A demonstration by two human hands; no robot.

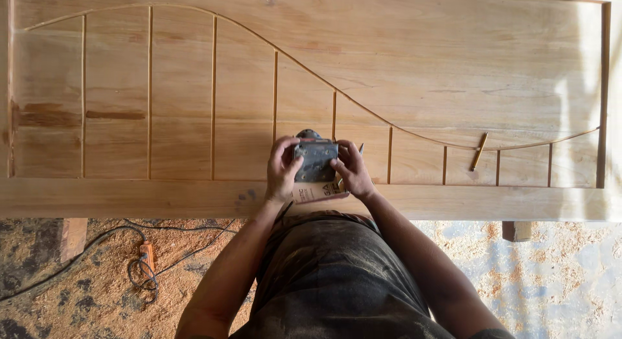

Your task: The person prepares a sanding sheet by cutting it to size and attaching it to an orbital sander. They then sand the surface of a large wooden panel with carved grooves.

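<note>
1. Fingers (285, 159) of the left hand (282, 174) curl tight round the left side of a small grey sander (315, 159). Fingers of the right hand (353, 174) curl tight round its right side. Both hands are clamped on it.
2. Under the grey sander, a sheet of sandpaper (316, 192) sticks out toward the person.
3. That tool sits on the big wooden door panel (421, 60), close to the near long edge and about halfway along it.
4. It lies right between the two hands, so neither hand is nearer. Its long side points away from the person, across the panel.
5. Thin grooves (213, 99) run across the panel, and a curved groove (311, 70) sweeps over their tops. The hands are by the groove near the middle.
6. A small brown stick-like thing (479, 151) lies on the panel, well apart to the right.
7. Below the near edge, a dark cable (97, 245) lies on the sawdust floor (570, 274).
</note>
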